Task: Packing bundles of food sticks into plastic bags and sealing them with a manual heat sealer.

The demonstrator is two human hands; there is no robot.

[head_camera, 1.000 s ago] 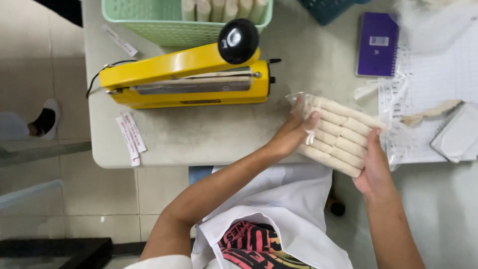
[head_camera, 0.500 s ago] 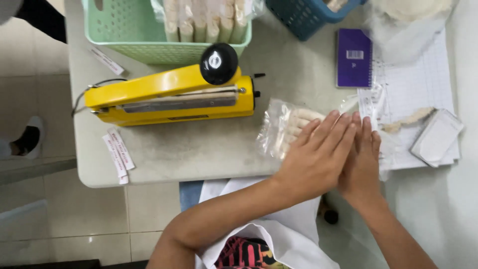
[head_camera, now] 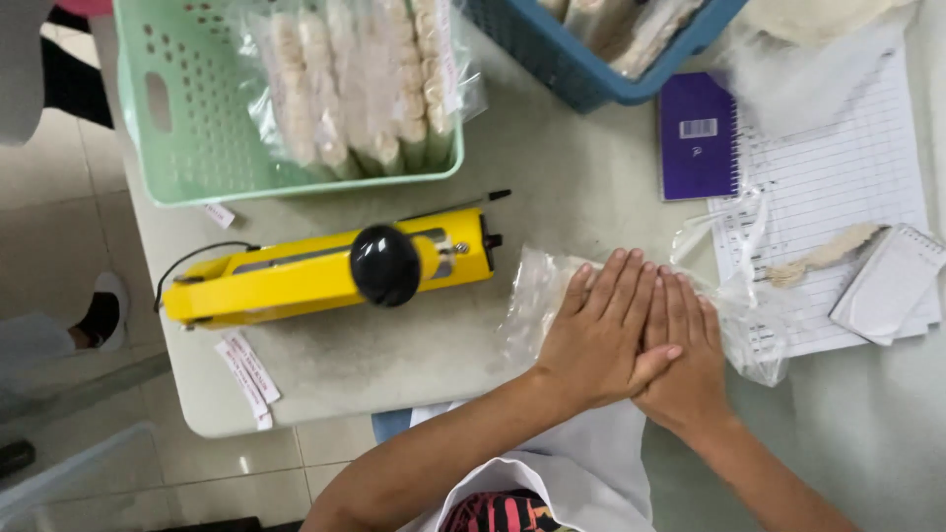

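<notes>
- The left hand lies flat with its fingers straight and close together, palm down on a clear plastic bag; its thumb overlaps the right hand, which lies flat beside it, fingers together, pressing the same bag.
- The bag sits on the grey table near the front edge, just right of the yellow heat sealer; what is inside it is hidden under the palms.
- Pressing too hard with both palms could crush or crack whatever is in the bag, since the weight of both hands rests on it.
- The loose right end of the plastic spreads over the lined paper sheet; a sliding push could drag or crumple that sheet and nudge the small notepad.
- The bag's left end bunches up close to the sealer's end; shoved that way, the film could wrinkle or catch there.
- The bag lies close to the table edge, so a pull toward the body could tip it off.
- Farther out, the green basket of filled bags and the blue basket stand well apart from the hands and look out of harm's way.
</notes>
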